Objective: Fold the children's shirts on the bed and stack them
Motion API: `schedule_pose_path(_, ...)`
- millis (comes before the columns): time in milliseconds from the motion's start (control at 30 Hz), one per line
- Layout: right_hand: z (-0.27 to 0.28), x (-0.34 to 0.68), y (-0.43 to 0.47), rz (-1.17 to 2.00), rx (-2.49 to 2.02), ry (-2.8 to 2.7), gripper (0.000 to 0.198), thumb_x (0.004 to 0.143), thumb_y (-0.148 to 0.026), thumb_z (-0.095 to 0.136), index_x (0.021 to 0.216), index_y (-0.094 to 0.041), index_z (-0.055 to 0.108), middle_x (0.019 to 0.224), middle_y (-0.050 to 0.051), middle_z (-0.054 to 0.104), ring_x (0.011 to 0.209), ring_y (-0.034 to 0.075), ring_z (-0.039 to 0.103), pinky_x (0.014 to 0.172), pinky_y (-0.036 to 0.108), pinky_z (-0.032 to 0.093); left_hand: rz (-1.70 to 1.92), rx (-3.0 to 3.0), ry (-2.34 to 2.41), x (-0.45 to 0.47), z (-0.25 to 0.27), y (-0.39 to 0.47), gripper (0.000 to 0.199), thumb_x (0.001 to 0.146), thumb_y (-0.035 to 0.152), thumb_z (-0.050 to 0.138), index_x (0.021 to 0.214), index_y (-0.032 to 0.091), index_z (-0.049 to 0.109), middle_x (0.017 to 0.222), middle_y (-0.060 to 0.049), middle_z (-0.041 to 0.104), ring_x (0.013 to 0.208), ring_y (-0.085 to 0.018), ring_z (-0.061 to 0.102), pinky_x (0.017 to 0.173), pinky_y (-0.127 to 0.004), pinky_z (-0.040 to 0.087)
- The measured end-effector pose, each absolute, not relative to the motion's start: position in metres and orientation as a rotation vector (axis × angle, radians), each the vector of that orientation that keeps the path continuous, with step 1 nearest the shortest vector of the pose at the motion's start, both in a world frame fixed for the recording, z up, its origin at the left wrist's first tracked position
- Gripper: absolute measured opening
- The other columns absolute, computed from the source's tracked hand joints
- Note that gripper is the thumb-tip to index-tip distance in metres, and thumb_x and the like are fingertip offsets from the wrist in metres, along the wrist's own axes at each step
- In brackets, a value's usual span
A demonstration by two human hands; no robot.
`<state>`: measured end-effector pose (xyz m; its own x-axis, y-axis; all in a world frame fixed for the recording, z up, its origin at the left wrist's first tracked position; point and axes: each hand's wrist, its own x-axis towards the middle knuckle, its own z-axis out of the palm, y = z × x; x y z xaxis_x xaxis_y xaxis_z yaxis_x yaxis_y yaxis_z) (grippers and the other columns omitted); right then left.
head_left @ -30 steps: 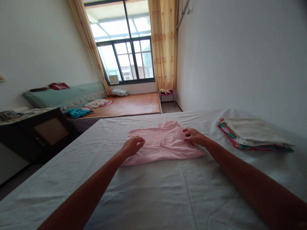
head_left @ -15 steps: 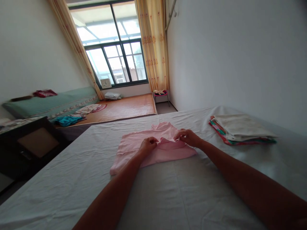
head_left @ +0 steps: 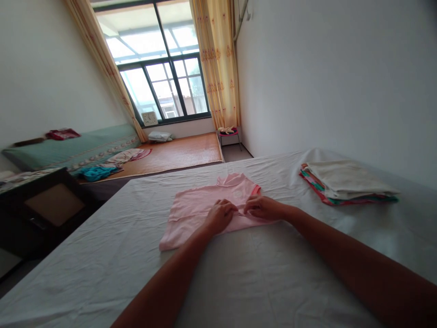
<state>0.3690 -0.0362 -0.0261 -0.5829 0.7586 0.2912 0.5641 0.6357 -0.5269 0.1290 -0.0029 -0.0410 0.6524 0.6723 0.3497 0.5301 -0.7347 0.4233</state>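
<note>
A pink shirt [head_left: 194, 212] lies on the white sheet of the bed [head_left: 102, 255], its collar pointing away from me. My left hand [head_left: 221, 215] rests over the near middle of the shirt, fingers curled and pinching the fabric. Just right of it, my right hand [head_left: 261, 207] pinches the same part of the cloth, the two sets of fingertips close together. Between them the fabric is slightly bunched. A small strip of brighter pink shows at the shirt's right edge, beyond my right hand.
A stack of folded cloths [head_left: 348, 182], white on top, sits at the right by the wall. Beyond the bed are a mat-covered bed [head_left: 184, 152] with loose clothes [head_left: 99, 172], a dark cabinet [head_left: 51, 205] at left, and a small pink stool [head_left: 228, 132].
Both hands have moved toward me with the lifted flap of the shirt, which now lies lower and flatter. The brighter pink strip at the right has come into view.
</note>
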Motion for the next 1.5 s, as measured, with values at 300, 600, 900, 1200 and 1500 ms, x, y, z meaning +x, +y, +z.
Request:
schedule_pose_path(300,-0.041,0.416,-0.019,0.747,-1.249,-2.265,0.019,0.071,-0.019,0.056,0.080,-0.015,0.071,0.076,0.002,0.067,0.069,0.013,0.057,0.062,0.021,0.040,0.686,2.590,0.953,0.130,-0.041,-0.009,0.023,0.084,0.018,0.048,0.091,0.022,0.070,0.097,-0.004,0.066,0.095,-0.018,0.057,0.091,-0.031,0.042)
schedule_pose_path(600,-0.023,0.413,0.041,0.319,-1.724,-2.098,0.023,0.080,-0.029,0.056,0.095,-0.019,0.070,0.097,0.006,0.071,0.088,0.019,0.063,0.078,0.026,0.043,0.399,2.624,1.502,0.046,-0.021,0.081,0.032,0.084,0.022,0.050,0.112,0.021,0.065,0.119,-0.006,0.063,0.110,-0.022,0.056,0.097,-0.034,0.041)
schedule_pose_path(900,-0.049,0.376,0.127,0.420,-1.867,-1.735,0.053,0.078,-0.041,0.062,0.120,-0.009,0.057,0.108,0.018,0.067,0.095,0.025,0.064,0.077,0.031,0.047,0.303,2.403,1.952,-0.034,-0.046,0.144,0.041,0.084,0.028,0.047,0.124,0.023,0.057,0.130,-0.010,0.056,0.120,-0.028,0.048,0.093,-0.042,0.042)
schedule_pose_path(1200,-0.016,0.372,0.097,0.671,-1.305,-1.584,0.027,0.069,-0.038,0.066,0.087,-0.017,0.068,0.080,0.003,0.071,0.070,0.016,0.063,0.063,0.027,0.049,0.535,2.484,1.629,-0.040,0.000,0.121,0.025,0.075,0.024,0.051,0.093,0.020,0.069,0.090,-0.002,0.068,0.089,-0.019,0.060,0.081,-0.027,0.045)
schedule_pose_path(1500,-0.014,0.409,-0.030,1.079,-1.081,-2.073,0.033,0.071,-0.040,0.071,0.092,-0.016,0.066,0.089,0.008,0.069,0.084,0.019,0.063,0.075,0.032,0.049,0.256,2.600,1.288,-0.064,-0.001,0.037,0.025,0.070,0.018,0.054,0.088,0.021,0.071,0.089,-0.003,0.065,0.082,-0.018,0.060,0.077,-0.027,0.045)
